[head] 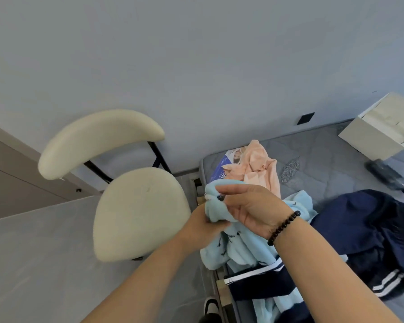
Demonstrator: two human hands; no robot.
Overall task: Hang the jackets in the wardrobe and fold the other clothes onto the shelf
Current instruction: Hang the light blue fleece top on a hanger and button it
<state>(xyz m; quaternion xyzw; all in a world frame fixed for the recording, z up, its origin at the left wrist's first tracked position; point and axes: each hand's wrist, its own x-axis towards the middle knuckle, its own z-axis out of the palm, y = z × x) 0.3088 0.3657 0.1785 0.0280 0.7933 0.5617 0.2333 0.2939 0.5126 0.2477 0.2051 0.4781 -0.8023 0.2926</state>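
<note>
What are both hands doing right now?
Left hand: gripping the light blue garment from below.
Right hand: pinching the same garment's top.

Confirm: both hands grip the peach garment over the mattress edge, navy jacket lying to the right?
Wrong colour. The head view shows both hands, left and right, gripping the light blue garment; the peach garment lies untouched behind it. The navy jacket does lie right.

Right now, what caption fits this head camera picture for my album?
Both hands, left hand and right hand, grip a light blue garment over the bed beside a chair.
</note>
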